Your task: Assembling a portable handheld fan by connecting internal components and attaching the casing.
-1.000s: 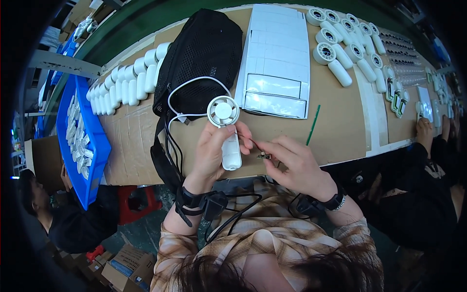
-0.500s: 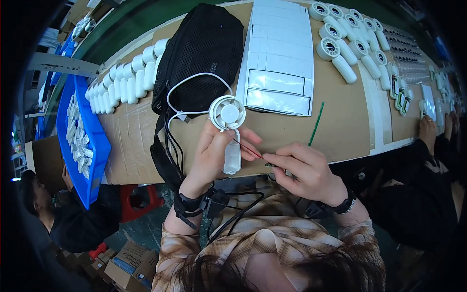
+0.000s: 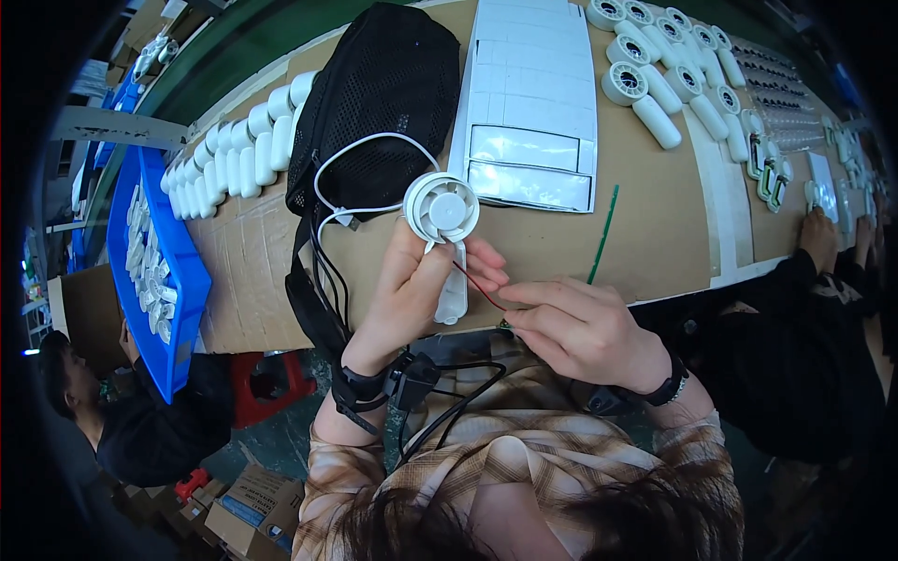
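I see left hand (image 3: 412,290) gripping white fan (image 3: 441,209), right hand (image 3: 585,327) at 3 o'clock pinching its loose red wire (image 3: 475,284); assembly looks unfinished.

Below your left elbow, cardboard boxes (image 3: 257,510) on the floor, brown, one with a blue panel. At the desk's (image 3: 655,215) far right, a small bright screen (image 3: 823,192), detail too small.

Both my forearms enter from the lower edge, in plaid sleeves, each wrist banded in black. My left hand (image 3: 412,285) is raised, fingers curled closed in a grip, thumb on the near side. My right hand (image 3: 585,327) sits just beside it, knuckles up, thumb and forefinger pinched together, pointing left.
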A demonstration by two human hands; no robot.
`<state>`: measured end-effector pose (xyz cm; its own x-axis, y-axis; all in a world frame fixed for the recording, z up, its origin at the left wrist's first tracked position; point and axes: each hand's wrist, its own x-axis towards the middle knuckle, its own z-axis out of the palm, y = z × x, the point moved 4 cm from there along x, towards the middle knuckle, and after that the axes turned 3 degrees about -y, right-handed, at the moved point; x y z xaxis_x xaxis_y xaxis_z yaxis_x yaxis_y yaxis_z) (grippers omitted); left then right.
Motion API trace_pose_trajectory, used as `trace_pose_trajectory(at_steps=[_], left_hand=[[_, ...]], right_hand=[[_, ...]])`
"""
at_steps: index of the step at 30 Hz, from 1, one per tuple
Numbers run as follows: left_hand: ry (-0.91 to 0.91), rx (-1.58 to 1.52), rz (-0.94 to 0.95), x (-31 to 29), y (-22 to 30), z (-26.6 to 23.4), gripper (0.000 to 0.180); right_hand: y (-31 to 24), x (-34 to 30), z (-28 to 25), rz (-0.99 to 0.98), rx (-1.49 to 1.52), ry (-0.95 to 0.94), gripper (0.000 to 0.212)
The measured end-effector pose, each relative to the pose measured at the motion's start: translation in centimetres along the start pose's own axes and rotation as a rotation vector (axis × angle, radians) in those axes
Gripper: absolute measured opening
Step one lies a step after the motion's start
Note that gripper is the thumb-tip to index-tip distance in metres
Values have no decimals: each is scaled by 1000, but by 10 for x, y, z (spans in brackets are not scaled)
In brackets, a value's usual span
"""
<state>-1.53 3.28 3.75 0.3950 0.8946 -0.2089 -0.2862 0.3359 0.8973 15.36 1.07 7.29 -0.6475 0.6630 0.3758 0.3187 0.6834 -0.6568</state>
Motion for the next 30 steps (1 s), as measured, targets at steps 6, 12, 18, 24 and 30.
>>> trace_pose_trajectory(at_steps=[6, 12, 18, 24, 30], left_hand=[[4, 17, 57, 0, 8, 5, 35], [-19, -24, 78, 2, 12, 6, 34], [-33, -37, 105, 4, 16, 6, 35], [-6, -17, 161, 2, 20, 9, 35], [-4, 11, 168, 4, 21, 10, 34]], right_hand=[[5, -3, 0, 15, 71, 19, 15], [8, -3, 2, 304, 371, 125, 21], [10, -3, -2, 336, 376, 129, 27], [12, -3, 0, 335, 377, 51, 36], [15, -2, 2, 343, 437, 13, 36]])
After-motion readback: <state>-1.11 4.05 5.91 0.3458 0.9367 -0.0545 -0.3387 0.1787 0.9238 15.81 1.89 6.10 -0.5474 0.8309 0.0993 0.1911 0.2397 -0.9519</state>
